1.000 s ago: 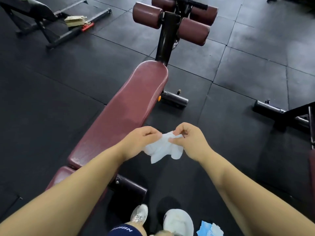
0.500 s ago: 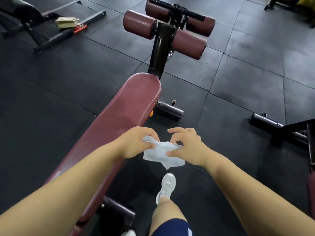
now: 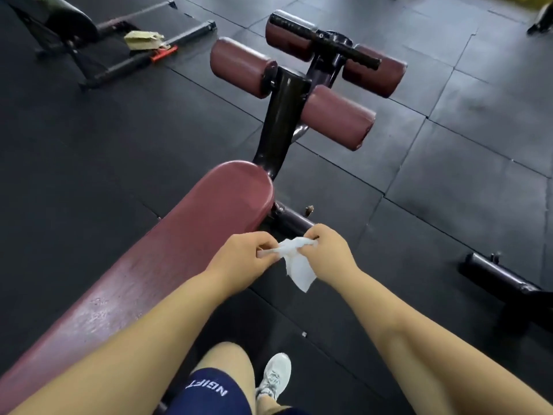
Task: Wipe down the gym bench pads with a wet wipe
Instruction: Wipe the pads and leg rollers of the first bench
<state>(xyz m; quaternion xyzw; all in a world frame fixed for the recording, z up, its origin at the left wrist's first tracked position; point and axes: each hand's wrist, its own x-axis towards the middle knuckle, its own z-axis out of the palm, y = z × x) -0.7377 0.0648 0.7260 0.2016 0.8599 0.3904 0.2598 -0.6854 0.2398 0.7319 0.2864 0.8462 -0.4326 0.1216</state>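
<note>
A long maroon bench pad runs from the lower left up to the middle of the view. Beyond its far end a black post carries several maroon roller pads. I hold a white wet wipe in the air just right of the pad's far end. My left hand pinches its left edge and my right hand pinches its top right part. A loose corner of the wipe hangs down between the hands.
Black rubber floor tiles surround the bench. A black machine foot bar lies on the right. Another bench frame with a tan rag on it stands at the far left. My knee and white shoe are at the bottom.
I have stepped forward along the bench, so its far end and rollers look closer. Both hands have pulled the wipe out between them, and my right fingers now pinch it.
</note>
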